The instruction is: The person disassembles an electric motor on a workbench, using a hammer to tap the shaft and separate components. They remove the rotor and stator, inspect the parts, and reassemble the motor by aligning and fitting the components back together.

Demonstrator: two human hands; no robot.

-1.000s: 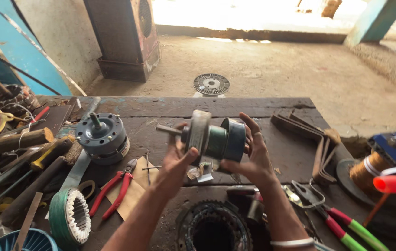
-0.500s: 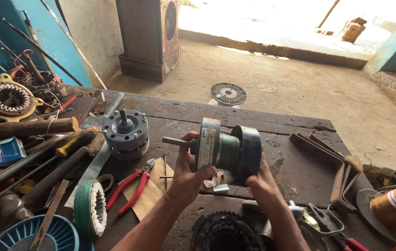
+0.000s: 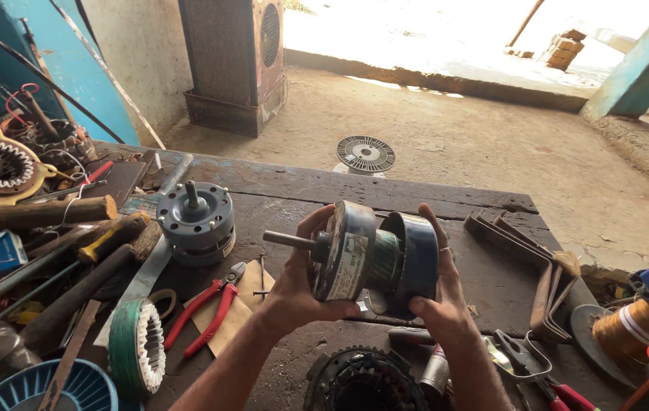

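Both hands' fingers clamped on small motor (image 3: 374, 259), left hand (image 3: 302, 285) at shaft end, right hand (image 3: 439, 301) behind rear cover, dark wooden tabletop (image 3: 385, 190) beneath fingers, red pliers (image 3: 206, 304) left of them, dusty concrete floor (image 3: 446, 129) beyond

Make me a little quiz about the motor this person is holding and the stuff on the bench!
1. True or false: both hands grip the electric motor.
2. Which lies nearest the left hand? A) red-handled pliers B) copper wire spool C) blue fan guard
3. Which way does the motor's shaft point in the picture?

Key: 1 true, with the right hand on the blue end; 2 A; 3 left.
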